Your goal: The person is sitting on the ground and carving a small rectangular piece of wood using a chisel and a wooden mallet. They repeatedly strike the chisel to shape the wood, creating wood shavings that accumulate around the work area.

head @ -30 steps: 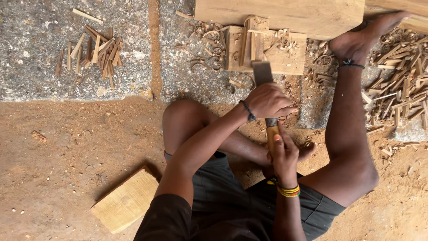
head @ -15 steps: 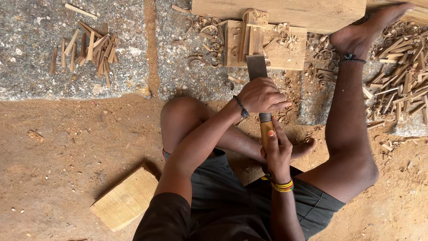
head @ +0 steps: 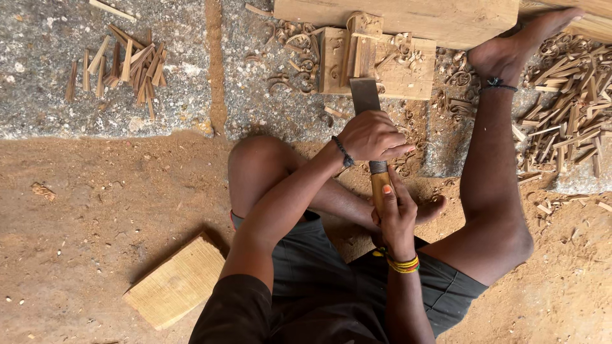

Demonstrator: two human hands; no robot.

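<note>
**Chisel Held in Both Hands Against the Wood Block**

At the far left, a pile of wood sticks (head: pixel 124 67) lies on the grey stone slab (head: pixel 38 89). Below it, on the dirt floor, a flat yellow board (head: pixel 175 283) rests just beside your left hip.

Your left hand (head: pixel 373 137) is closed over the chisel (head: pixel 365 95) where the metal blade meets the handle; the wide blade projects beyond the knuckles. The blade tip sits at the near edge of the small wood block (head: pixel 401 70), which lies on the slab among curled shavings (head: pixel 290 60) and against a large plank (head: pixel 408 16).

Your right hand (head: pixel 396 216) is wrapped around the wooden handle just below the left hand, near your lap. Both hands are clamped on the one tool, close together, left ahead of right.

At the right, your right foot (head: pixel 516 48) is near the plank. More wood offcuts (head: pixel 567 121) lie scattered beyond the leg.
</note>
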